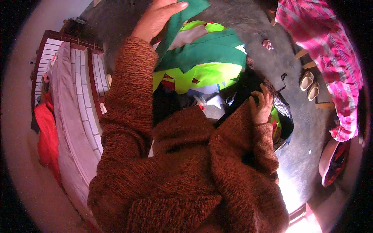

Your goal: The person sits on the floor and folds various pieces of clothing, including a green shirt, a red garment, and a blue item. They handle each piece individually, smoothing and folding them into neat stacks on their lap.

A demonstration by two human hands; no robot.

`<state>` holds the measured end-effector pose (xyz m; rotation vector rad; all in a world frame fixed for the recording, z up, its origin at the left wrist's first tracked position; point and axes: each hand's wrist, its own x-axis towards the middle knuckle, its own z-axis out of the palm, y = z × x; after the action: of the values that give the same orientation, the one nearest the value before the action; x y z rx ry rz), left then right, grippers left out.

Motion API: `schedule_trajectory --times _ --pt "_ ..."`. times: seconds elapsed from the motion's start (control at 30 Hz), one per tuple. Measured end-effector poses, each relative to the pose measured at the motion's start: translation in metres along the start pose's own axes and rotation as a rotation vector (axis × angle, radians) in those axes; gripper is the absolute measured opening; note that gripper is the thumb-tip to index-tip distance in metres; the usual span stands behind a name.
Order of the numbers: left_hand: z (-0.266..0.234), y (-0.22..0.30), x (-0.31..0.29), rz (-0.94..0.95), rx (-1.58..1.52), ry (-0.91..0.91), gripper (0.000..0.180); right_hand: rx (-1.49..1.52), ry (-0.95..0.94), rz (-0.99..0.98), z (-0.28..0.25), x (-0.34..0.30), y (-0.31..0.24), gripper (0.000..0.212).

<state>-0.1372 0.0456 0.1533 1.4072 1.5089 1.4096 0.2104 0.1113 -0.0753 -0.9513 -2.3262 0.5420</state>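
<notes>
My left hand [161,17] is raised at the top, thumb and fingers closed on a strip of green cloth [173,33]. Below and beside it, a broad piece of green cloth [210,46] lies over a heap of bright yellow-green cloth [210,75]. Near my knee, my right hand [262,105] rests against dark cloth, its fingers loosely bent and somewhat apart, with nothing visible in them. White and blue scraps [213,99] lie in front of my lap. Brown knitted sleeves cover both my arms.
A basket [288,134] holding bright scraps stands beside my right hand. Farther right are a pair of pale shoes [307,80], a pink plaid cloth [322,42] over wooden legs, and a pink basin [327,163]. At left, a pale cloth [68,105] drapes along white tiles; red cloth [46,132] hangs nearby.
</notes>
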Motion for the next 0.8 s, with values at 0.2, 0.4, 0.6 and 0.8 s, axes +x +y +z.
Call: schedule_trajectory --times 0.2,0.4,0.6,0.8 --pt "0.028 -0.009 0.053 0.085 -0.043 -0.091 0.049 -0.005 -0.021 0.016 0.001 0.000 -0.004 0.019" --pt "0.056 -0.045 0.073 0.208 0.384 0.098 0.055 -0.010 0.021 0.008 0.000 -0.001 -0.004 0.022" --pt "0.056 -0.131 0.041 0.363 0.976 0.104 0.040 0.023 0.013 0.058 -0.003 0.001 -0.012 0.021" --pt "0.079 -0.172 0.001 0.073 1.112 -0.063 0.060 0.069 0.040 0.058 -0.005 -0.002 -0.010 0.019"
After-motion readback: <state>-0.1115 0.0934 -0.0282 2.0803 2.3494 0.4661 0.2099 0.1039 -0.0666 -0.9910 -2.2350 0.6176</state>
